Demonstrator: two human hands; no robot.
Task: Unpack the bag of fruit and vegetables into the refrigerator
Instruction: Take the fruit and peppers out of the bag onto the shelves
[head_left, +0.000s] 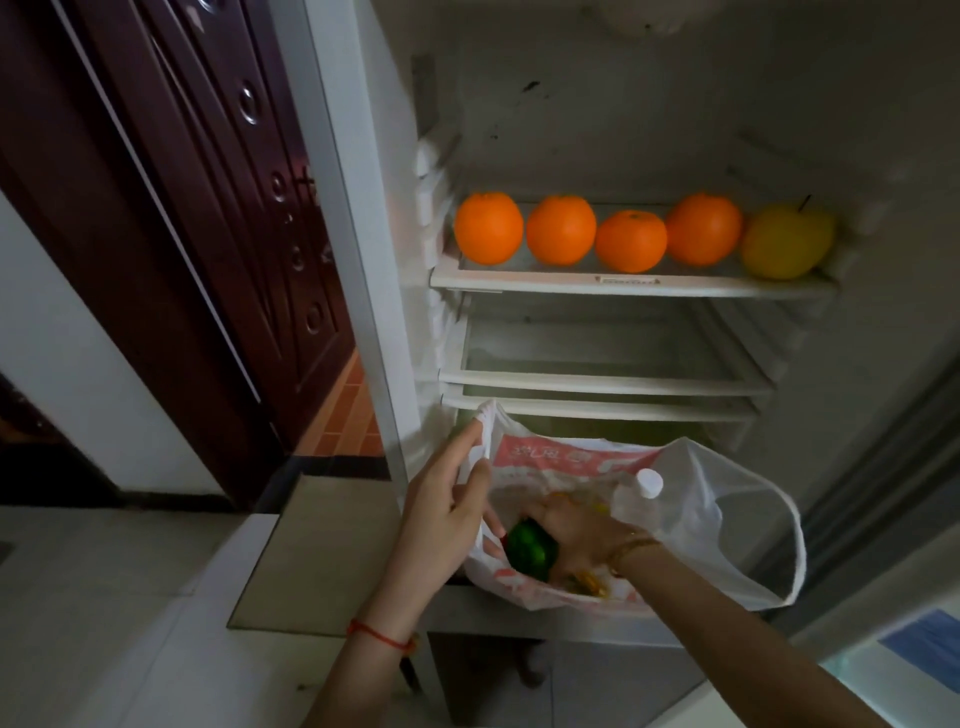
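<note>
A white and red plastic bag (727, 525) hangs open in front of the open refrigerator (597, 130). My left hand (447, 504) pinches the bag's left handle and holds it up. My right hand (576, 535) is inside the bag, closed around a green vegetable (530, 551). Yellow and orange produce (587, 582) lies deeper in the bag, partly hidden. A white bottle cap (649, 483) shows through the plastic. On the top shelf (623, 283) stand several oranges (561, 228) in a row and a yellow apple (784, 241) at the right end.
Two lower glass shelves (597, 382) sit beneath the top one, with a drawer space behind the bag. The fridge's left wall edge (358, 249) borders a dark wooden door (208, 208). A grey floor panel (317, 551) lies at lower left. The fridge door (883, 649) stands at lower right.
</note>
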